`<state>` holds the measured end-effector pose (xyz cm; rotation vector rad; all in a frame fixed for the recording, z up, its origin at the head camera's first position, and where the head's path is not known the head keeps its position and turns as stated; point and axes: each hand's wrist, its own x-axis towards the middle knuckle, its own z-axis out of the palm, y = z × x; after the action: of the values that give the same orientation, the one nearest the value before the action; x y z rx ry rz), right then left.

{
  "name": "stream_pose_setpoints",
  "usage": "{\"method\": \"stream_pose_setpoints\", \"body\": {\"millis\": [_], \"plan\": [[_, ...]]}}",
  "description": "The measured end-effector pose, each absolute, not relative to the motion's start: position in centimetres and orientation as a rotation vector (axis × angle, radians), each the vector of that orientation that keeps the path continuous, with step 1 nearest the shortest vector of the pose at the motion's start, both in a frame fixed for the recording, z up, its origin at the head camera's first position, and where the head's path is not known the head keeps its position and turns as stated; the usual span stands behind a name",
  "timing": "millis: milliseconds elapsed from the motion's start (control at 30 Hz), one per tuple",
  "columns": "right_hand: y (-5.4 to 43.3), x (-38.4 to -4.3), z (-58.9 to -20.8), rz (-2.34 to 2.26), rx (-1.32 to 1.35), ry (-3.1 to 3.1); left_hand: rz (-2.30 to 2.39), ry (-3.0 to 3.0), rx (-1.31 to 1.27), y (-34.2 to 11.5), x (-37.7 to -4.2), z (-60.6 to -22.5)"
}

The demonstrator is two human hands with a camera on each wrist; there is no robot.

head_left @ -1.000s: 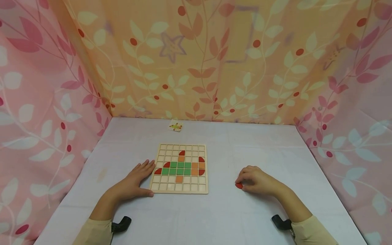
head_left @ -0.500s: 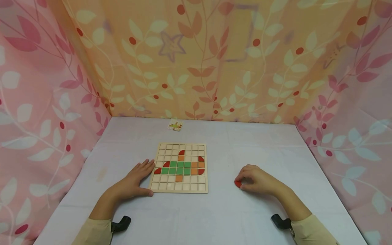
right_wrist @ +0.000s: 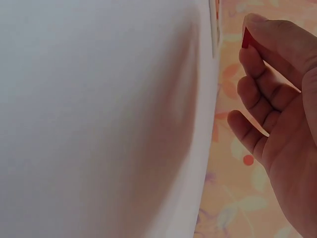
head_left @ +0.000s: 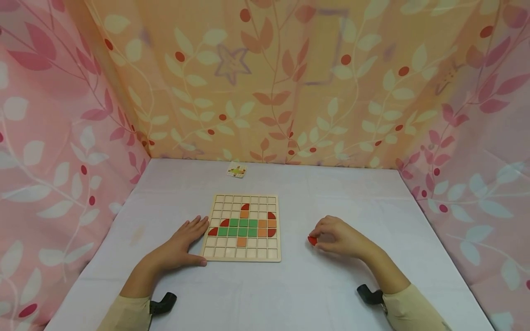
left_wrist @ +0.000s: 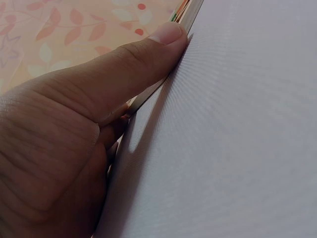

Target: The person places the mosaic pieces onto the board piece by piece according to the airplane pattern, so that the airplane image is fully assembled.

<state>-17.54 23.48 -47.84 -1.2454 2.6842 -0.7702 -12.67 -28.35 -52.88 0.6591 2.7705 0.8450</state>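
A square wooden grid board (head_left: 248, 253) lies on the white table, left of centre. Green square tiles (head_left: 243, 227) fill its middle cells, with orange squares (head_left: 262, 228) and red quarter-round pieces (head_left: 213, 231) around them. My left hand (head_left: 179, 246) rests along the board's left side, fingers extended and thumb at the near left corner. In the left wrist view the thumb (left_wrist: 143, 54) touches the board's edge. To the right of the board, my right hand (head_left: 343, 238) pinches a red quarter-round piece (head_left: 312, 240) between thumb and fingertips, raised above the table in the right wrist view.
A small picture card (head_left: 237, 170) with a coloured grid pattern lies near the table's back edge. Floral curtains (head_left: 269, 92) enclose the table at the back and both sides. Black wrist-worn devices (head_left: 164, 303) stick out by the sleeves.
My right hand has lifted and moved left toward the board, carrying the red quarter-round piece. The left hand and the board stay in place.
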Motion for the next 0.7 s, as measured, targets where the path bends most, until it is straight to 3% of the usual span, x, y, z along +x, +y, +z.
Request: {"method": "stream_pose_setpoints", "body": {"millis": [700], "plan": [[16.7,-18.8,-45.8,-0.78,-1.344,2.708,0.848,2.761,0.653,-28.3,-12.7,-52.9]]}}
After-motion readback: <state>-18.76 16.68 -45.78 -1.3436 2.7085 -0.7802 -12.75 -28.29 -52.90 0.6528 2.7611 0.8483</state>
